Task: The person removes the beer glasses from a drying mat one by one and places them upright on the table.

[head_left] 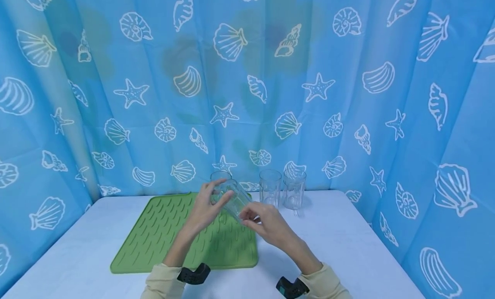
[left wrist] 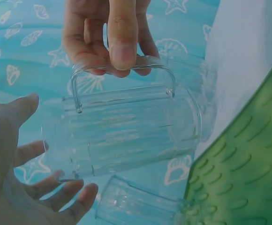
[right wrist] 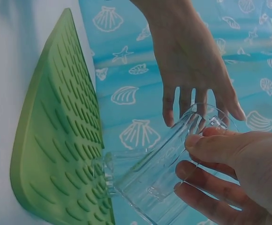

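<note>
The right hand [head_left: 267, 219] pinches a clear, cylindrical mug [head_left: 237, 202] by its curved handle [left wrist: 172, 78] — plain from the left wrist, hidden from the head; left hand [head_left: 206, 208] wide at its far-left end; ridged green mat [head_left: 154, 239] below.

The left hand [head_left: 203, 206] is partly hiding the rear glass [head_left: 221, 175], the right hand [head_left: 270, 224] is covering part of the held glass [head_left: 238, 201], and both sleeves [head_left: 163, 285] are running off the head view's bottom edge.
</note>
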{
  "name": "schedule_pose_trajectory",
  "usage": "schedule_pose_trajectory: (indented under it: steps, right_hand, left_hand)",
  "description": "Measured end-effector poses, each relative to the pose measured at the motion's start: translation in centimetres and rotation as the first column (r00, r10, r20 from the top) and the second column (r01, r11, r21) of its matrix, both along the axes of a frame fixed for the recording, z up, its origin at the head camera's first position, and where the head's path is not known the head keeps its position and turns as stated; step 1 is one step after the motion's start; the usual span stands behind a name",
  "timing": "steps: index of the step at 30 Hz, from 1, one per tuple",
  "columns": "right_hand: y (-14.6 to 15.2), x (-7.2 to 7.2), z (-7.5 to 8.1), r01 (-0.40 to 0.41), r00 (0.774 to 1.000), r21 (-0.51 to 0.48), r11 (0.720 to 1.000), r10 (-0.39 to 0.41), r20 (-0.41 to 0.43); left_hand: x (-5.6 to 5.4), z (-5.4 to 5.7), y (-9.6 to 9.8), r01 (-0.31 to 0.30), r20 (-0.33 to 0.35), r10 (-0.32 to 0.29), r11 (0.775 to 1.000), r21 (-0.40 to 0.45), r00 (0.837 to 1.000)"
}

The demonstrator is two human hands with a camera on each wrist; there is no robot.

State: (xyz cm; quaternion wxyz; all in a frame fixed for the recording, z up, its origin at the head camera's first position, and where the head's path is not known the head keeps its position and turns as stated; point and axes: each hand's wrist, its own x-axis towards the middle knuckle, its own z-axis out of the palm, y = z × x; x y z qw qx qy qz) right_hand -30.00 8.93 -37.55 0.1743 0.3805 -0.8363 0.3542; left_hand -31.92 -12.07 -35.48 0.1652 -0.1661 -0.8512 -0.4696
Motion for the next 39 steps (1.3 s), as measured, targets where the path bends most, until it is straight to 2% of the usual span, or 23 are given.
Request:
schedule_pose_trajectory:
  steps: [7, 15, 19, 22, 28, 32, 36, 39]
  right_hand:
    - [0.2, -0.3, 0.0, -0.018, 0.999, -0.005, 1.0, 0.018, 0.05]
    - [0.3, -0.2, -0.6, -0.005, 0.998, -0.026, 1.0, 0.007, 0.069]
    - [0.7, -0.3, -0.9, 0.0, 0.996, -0.037, 0.999, 0.004, 0.089]
    - [1.1, -0.2, -1.1, -0.024, 0.993, -0.066, 0.998, 0.031, 0.118]
    - [2.0, -0.1, -1.5, -0.061, 0.983, -0.122, 0.991, 0.08, 0.164]
    - [2.7, 0.0, -1.8, -0.04, 0.975, -0.136, 0.99, 0.068, 0.211]
    - [3.4, -0.1, -2.2, -0.025, 0.97, -0.133, 0.991, 0.056, 0.235]
    - [4.0, -0.2, -2.5, -0.019, 0.968, -0.124, 0.992, 0.049, 0.245]
  left_hand:
    - [0.0, -0.2, -0.4, 0.025, 0.009, -0.025, 1.0, -0.003, 1.0]
    - [0.2, -0.6, -1.1, 0.028, -0.006, -0.028, 0.999, -0.028, 1.0]
    - [0.3, -1.1, -1.7, 0.046, -0.003, -0.046, 0.998, -0.049, 0.999]
    - [0.3, -1.7, -2.2, 0.055, 0.0, -0.055, 0.996, -0.067, 0.998]
    - [0.3, -3.1, -4.0, 0.032, 0.011, -0.031, 0.99, -0.139, 0.999]
    - [0.5, -4.0, -5.8, -0.018, -0.005, 0.017, 0.976, -0.217, 1.0]
    - [1.0, -4.8, -7.7, -0.08, -0.042, 0.07, 0.941, -0.329, 0.997]
    - [1.3, -5.3, -9.0, -0.102, -0.039, 0.094, 0.916, -0.388, 0.995]
